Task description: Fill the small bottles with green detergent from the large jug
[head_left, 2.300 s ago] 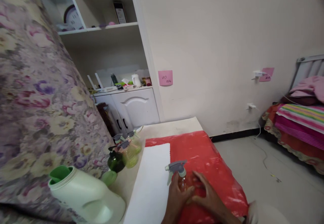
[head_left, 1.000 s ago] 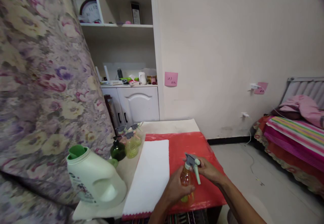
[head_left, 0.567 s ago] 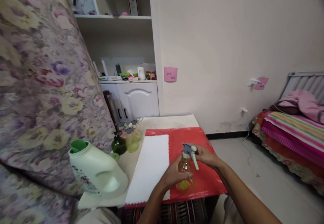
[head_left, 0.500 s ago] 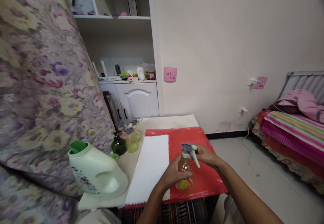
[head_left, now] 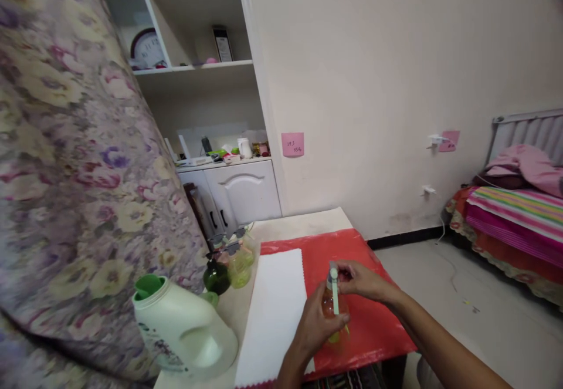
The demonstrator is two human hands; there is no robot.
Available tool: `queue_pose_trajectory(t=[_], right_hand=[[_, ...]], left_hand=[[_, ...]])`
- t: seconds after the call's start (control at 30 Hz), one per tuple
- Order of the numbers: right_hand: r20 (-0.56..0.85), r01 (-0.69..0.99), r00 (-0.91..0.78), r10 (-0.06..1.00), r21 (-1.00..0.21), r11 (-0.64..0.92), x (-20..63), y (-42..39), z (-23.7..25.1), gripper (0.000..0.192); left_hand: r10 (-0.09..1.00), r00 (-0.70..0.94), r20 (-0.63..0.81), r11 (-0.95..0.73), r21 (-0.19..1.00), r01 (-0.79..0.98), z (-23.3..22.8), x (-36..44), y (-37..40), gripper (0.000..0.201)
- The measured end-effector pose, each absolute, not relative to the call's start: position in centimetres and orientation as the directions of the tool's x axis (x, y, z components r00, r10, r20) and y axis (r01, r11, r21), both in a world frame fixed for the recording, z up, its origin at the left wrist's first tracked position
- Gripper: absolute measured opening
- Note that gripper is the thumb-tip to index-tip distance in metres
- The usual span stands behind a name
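An orange see-through spray bottle (head_left: 331,314) stands on the red plastic sheet (head_left: 373,324) near the table's front edge. My left hand (head_left: 317,325) wraps around its body. My right hand (head_left: 361,280) grips the grey trigger head (head_left: 333,273) at the top, whose pale green trigger points toward me. A little yellow-green liquid shows at the bottle's bottom. A white cloth (head_left: 273,313) lies just left of the bottle.
A large pale green jug (head_left: 182,330) with its green mouth uncapped sits at the front left, its cap (head_left: 211,298) beside it. Several small spray bottles (head_left: 229,263) cluster behind it, against a flowered curtain (head_left: 74,172). A white cabinet (head_left: 240,192) and a bed (head_left: 514,213) stand beyond.
The spray head has turned under my right hand, so its trigger now faces me instead of pointing right. My left hand kept hold of the bottle. The view tilted up slightly.
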State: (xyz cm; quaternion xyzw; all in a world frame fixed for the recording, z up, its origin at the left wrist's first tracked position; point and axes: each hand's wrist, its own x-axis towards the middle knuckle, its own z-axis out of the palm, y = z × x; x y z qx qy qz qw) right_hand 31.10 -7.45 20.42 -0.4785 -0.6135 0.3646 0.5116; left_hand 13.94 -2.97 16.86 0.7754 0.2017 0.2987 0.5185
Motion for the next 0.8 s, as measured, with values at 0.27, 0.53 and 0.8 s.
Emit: queue_pose_trajectory(t=[0.27, 0.53, 0.8], right_hand=[[0.241, 0.176, 0.412, 0.879, -0.967, 0.182, 28.6, -6.5, 15.3, 0.032], [0.176, 0.045, 0.458, 0.871, -0.984, 0.175, 27.7, -6.4, 13.4, 0.039], [0.020, -0.005, 0.520, 0.854, -1.000, 0.027, 28.4, -6.7, 11.6, 0.031]], left_hand=[[0.691, 0.640, 0.336, -0.437, 0.899, 0.001, 17.5, 13.6, -4.6, 0.056], [0.714, 0.649, 0.265, -0.420, 0.903, 0.093, 18.0, 12.4, -5.3, 0.065], [0.795, 0.603, 0.064, -0.308, 0.899, 0.312, 18.2, 10.5, -6.7, 0.075]])
